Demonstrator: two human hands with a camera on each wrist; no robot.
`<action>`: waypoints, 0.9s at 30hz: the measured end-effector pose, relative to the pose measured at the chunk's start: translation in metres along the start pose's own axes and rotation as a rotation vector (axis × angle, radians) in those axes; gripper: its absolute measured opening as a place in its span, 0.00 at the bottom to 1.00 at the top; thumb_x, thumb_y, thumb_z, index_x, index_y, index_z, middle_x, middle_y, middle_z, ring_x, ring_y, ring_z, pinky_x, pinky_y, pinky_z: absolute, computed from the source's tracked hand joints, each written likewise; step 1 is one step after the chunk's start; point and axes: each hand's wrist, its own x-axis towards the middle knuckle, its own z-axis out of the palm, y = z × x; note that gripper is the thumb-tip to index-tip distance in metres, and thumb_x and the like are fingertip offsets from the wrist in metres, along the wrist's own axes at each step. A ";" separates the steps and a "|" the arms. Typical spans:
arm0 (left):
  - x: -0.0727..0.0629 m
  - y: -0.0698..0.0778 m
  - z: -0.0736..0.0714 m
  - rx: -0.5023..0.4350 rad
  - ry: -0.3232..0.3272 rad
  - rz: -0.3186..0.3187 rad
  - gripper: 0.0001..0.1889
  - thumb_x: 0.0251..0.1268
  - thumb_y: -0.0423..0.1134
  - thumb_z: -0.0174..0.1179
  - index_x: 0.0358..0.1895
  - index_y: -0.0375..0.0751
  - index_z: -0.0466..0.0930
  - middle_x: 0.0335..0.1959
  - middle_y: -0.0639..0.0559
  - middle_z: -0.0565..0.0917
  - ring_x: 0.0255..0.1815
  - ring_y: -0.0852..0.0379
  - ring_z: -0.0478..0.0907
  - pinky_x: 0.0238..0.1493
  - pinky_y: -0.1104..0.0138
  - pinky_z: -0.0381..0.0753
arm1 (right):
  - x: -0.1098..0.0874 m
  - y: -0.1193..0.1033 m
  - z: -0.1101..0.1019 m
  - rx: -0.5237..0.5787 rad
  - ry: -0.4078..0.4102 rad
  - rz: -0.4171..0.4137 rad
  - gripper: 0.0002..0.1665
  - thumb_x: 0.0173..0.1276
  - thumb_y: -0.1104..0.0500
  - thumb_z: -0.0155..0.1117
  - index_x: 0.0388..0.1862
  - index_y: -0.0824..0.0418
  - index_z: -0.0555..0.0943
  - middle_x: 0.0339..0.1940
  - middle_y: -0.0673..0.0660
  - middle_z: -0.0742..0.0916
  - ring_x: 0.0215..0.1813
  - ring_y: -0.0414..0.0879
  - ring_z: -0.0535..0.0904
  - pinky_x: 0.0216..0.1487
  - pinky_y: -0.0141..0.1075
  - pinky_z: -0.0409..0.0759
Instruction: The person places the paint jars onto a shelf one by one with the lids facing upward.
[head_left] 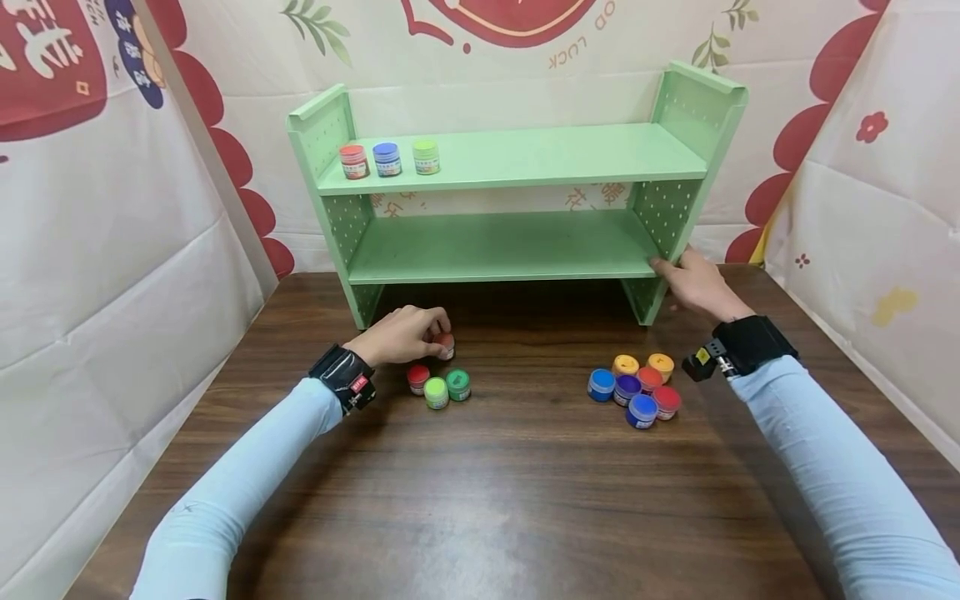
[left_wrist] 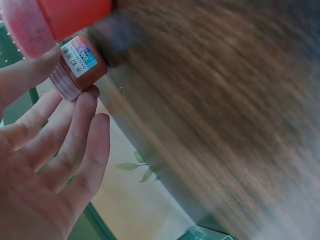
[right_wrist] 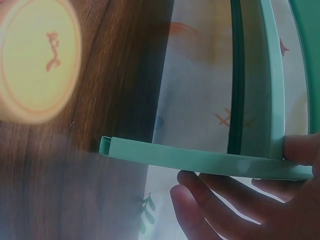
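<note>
My left hand (head_left: 405,335) pinches a small paint jar with a reddish-brown body (left_wrist: 92,67) between thumb and fingertips, low over the table. In the left wrist view its label shows and the jar lies tilted. Close by stand a red jar (head_left: 417,377), a lime green jar (head_left: 436,393) and a dark green jar (head_left: 458,385). On the far right, my right hand (head_left: 703,287) grips the side panel (right_wrist: 200,159) of a green two-tier shelf (head_left: 502,246), thumb on the inner side and fingers on the outer side.
Red (head_left: 354,162), blue (head_left: 387,160) and lime green (head_left: 426,157) jars line the top tier's left end. Several jars, including a purple jar (head_left: 627,389) and a yellow jar (head_left: 661,367), cluster on the wooden table (head_left: 517,492) at right. Printed cloth (head_left: 150,250) surrounds the table.
</note>
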 end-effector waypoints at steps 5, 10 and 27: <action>-0.001 -0.001 -0.003 -0.063 0.000 0.019 0.13 0.72 0.41 0.65 0.54 0.44 0.81 0.43 0.52 0.89 0.42 0.57 0.83 0.46 0.60 0.81 | 0.000 0.000 0.000 -0.003 0.003 0.001 0.42 0.85 0.43 0.39 0.85 0.65 0.46 0.72 0.79 0.69 0.29 0.56 0.85 0.27 0.43 0.83; 0.001 -0.001 -0.005 -0.095 0.001 0.027 0.12 0.74 0.41 0.62 0.55 0.43 0.81 0.43 0.51 0.89 0.43 0.57 0.84 0.47 0.61 0.80 | 0.000 0.000 0.001 -0.007 0.009 0.004 0.41 0.85 0.44 0.39 0.84 0.67 0.47 0.71 0.79 0.70 0.27 0.56 0.84 0.26 0.42 0.83; 0.009 0.030 -0.066 -0.034 0.085 0.098 0.13 0.72 0.42 0.65 0.55 0.42 0.84 0.40 0.51 0.90 0.38 0.56 0.85 0.45 0.60 0.81 | -0.001 -0.001 0.001 0.003 -0.001 0.017 0.43 0.85 0.43 0.39 0.85 0.65 0.45 0.73 0.80 0.69 0.31 0.57 0.85 0.27 0.41 0.82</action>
